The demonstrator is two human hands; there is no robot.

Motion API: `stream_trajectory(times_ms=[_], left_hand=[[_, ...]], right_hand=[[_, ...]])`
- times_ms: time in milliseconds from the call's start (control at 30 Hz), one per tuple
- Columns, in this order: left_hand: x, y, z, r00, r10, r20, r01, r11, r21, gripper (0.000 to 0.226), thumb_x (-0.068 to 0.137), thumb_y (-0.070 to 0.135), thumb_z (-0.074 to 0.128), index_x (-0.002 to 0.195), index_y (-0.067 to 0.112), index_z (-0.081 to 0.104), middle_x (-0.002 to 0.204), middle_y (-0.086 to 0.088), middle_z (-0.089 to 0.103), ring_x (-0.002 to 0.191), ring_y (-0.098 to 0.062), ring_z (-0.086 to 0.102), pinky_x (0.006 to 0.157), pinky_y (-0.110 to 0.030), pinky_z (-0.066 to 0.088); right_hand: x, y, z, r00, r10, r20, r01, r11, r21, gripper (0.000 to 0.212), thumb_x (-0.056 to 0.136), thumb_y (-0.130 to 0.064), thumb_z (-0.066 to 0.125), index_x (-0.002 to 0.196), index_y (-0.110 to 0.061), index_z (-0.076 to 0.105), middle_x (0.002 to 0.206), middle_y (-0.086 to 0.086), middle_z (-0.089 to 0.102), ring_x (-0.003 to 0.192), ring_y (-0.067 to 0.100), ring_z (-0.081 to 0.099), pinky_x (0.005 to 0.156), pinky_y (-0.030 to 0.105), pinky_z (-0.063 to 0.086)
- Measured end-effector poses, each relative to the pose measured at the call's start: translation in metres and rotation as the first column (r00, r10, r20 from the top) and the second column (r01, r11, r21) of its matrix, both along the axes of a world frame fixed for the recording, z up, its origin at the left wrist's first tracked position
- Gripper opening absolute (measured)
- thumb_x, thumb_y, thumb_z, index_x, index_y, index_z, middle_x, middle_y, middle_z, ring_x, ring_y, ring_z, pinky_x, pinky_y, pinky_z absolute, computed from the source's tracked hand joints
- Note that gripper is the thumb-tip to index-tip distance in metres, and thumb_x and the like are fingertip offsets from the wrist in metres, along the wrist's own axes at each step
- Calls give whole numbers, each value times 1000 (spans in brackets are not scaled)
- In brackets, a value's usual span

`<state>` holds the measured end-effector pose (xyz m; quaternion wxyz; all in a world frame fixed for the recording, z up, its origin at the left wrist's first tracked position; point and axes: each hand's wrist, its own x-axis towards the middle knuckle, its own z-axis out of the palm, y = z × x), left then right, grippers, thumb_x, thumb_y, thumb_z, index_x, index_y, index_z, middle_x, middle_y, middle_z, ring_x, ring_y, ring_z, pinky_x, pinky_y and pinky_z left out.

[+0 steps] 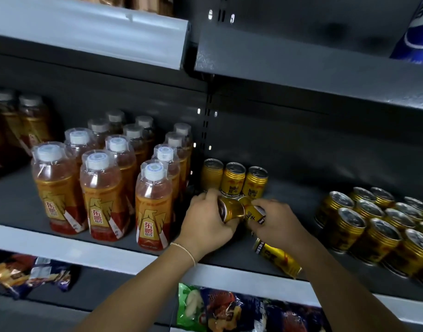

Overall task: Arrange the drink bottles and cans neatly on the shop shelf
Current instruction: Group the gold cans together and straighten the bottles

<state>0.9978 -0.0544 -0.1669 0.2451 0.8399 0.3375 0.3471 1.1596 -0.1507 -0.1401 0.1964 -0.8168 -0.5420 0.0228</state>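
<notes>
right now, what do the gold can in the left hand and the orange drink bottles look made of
Gold can in the left hand: probably thin metal with a glossy gold finish; sharp highlights run along its wall. Orange drink bottles: apparently clear plastic, with liquid visible through the walls and white caps under transparent film.

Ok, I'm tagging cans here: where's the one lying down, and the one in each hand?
Lying can [277,258]: head view, on its yellow side.
Left-hand can [233,209]: head view, on its gold wall.
Right-hand can [252,213]: head view, on its printed label.

Colourful snack bags [229,310] lie lowest in view, with darker packets [30,274] well to their left.
</notes>
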Motion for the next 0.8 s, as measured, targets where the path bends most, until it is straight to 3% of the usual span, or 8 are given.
stream_trajectory(times_ms=[100,233,467,667,800], left_hand=[[3,3,9,999,42,-8,-42,999,7,68,68,46,78,121,21,43,109,1,59,107,-20,53,88,-30,51],[5,9,20,996,86,-32,-86,996,-15,64,67,44,80,112,21,40,103,1,62,100,-22,59,84,-37,53],[10,12,21,984,150,-92,-153,988,-28,63,65,39,76,111,18,38,85,6,51,96,-25,56,74,-29,47],[16,16,20,983,154,-103,-160,986,-51,56,68,34,75,104,23,34,85,8,53,96,-25,57,76,-27,43],[17,18,17,982,124,-143,-142,982,-124,63,71,43,78,114,20,39,104,1,63,105,-26,52,86,-33,46]], right_hand=[[4,4,3,998,64,13,-65,998,7,45,81,-33,75,123,-18,65,118,1,66,108,20,60,88,33,52],[-1,19,8,981,195,6,-195,981,-4,71,76,-33,78,142,-26,51,139,-4,56,129,17,49,105,31,43],[-10,47,4,935,332,-127,-333,943,13,76,69,-26,82,136,-40,48,124,-6,62,116,16,57,96,35,51],[-2,55,1,939,318,-133,-326,944,-48,99,71,-32,79,150,-47,21,133,3,53,123,23,52,105,35,45],[2,57,0,942,320,-96,-327,942,-70,91,73,-32,75,146,-49,26,127,3,53,118,26,54,101,41,48]])
